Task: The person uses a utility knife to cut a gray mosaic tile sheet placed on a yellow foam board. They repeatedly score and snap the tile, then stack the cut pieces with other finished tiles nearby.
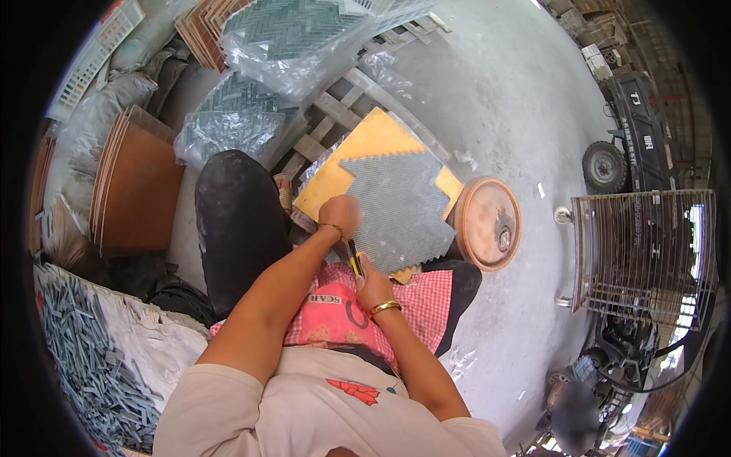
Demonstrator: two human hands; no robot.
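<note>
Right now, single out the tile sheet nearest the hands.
The grey sheet with zigzag edges, lying on the yellow board. The other, greenish sheets sit in stacks farther off, with clear plastic around them.

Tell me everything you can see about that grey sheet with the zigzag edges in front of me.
The grey sheet looks thin and flat, with a fine, mesh-like pattern; its exact material is hard to tell. Its outline is stepped, with sawtooth edges. It lies on the yellow board, covering much of it. Your left hand is at its left edge, though how firmly it touches is unclear.
</note>
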